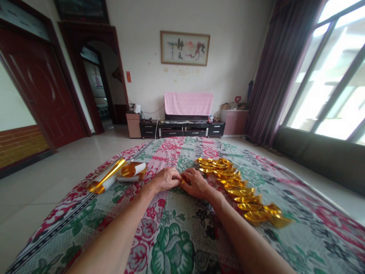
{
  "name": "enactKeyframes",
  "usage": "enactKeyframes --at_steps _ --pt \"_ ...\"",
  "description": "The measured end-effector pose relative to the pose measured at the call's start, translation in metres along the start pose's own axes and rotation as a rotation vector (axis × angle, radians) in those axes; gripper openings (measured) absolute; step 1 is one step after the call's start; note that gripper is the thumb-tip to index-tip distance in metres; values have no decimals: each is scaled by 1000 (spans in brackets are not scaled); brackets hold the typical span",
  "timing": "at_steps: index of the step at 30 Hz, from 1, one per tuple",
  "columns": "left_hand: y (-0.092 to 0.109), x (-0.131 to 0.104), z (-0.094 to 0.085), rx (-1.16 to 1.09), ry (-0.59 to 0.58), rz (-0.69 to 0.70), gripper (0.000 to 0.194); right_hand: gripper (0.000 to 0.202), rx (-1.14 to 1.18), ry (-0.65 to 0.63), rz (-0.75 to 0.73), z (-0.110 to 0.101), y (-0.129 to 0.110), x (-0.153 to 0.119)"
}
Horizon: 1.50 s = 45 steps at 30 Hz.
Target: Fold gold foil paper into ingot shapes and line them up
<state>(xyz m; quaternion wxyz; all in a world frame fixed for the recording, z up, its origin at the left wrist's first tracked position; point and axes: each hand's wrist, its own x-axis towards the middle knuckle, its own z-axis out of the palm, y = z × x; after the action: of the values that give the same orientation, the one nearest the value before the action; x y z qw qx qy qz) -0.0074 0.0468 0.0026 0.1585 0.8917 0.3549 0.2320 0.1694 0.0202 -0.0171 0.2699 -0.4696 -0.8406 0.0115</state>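
My two hands, left (167, 179) and right (196, 183), pinch a gold piece (183, 182), mostly hidden by fingers, mid-table; the folded gold pieces (245, 192) at right overlap too much to count.

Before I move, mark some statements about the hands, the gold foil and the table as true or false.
1. The left hand and right hand come together at a small piece of gold foil. True.
2. The curled gold-and-white sheets lie to the right of the right hand. False: they lie to the left of the left hand.
3. The folded gold foil pieces form a row to the right of the hands. True.
4. The tablecloth is plain white. False: it has a red and green floral pattern.
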Motion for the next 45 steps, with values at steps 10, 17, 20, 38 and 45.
enactKeyframes --at_steps 10,17,20,38,45 --pt "0 -1 0 13 5 13 16 23 27 -27 3 -4 -2 0" --pt "0 -2 0 -34 8 17 16 18 46 -18 -16 -6 -2 0" --pt "1 -2 0 -44 22 -12 15 18 52 -13 -20 -5 -1 0" --pt "0 -2 3 11 46 25 11 23 65 -22 8 -8 -4 -1" --pt "-3 -1 4 32 46 7 12 23 64 -7 6 -6 -3 -1"
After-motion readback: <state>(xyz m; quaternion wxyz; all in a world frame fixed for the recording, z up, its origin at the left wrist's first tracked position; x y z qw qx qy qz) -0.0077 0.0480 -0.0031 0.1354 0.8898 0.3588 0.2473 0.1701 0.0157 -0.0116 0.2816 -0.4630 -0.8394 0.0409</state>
